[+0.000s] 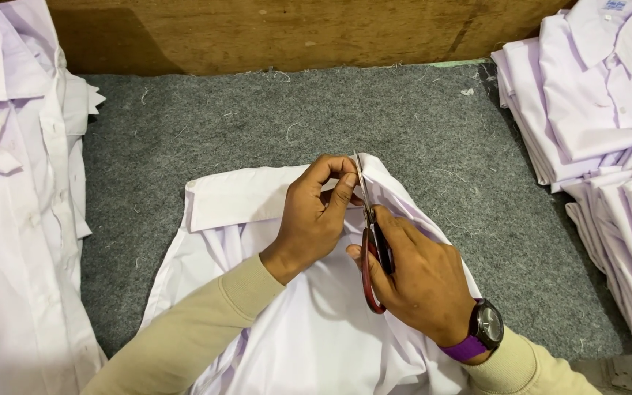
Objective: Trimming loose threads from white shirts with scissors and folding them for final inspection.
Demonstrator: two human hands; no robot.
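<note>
Head view, looking down on a grey felt-covered tabletop with loose thread bits on it and a wooden board along the far edge. A pale lilac shirt lies in the middle, collar turned toward the far side, body bunched toward the person. Left hand is closed in a pinch, thumb and forefinger gripping the collar edge near its right end and lifting it slightly. Right hand is curled around red-handled scissors, fingers through the loops, blades pointing away from the person, tips right at the pinched fabric beside the left fingertips; how far the blades stand apart cannot be told. Right wrist carries a dark watch on a purple strap; both sleeves are beige. Left side of the tabletop: a loose heap of similar pale shirts, unfolded. Right side: neatly folded shirts in a stack, with more folded ones below it, all well apart from the hands.
</note>
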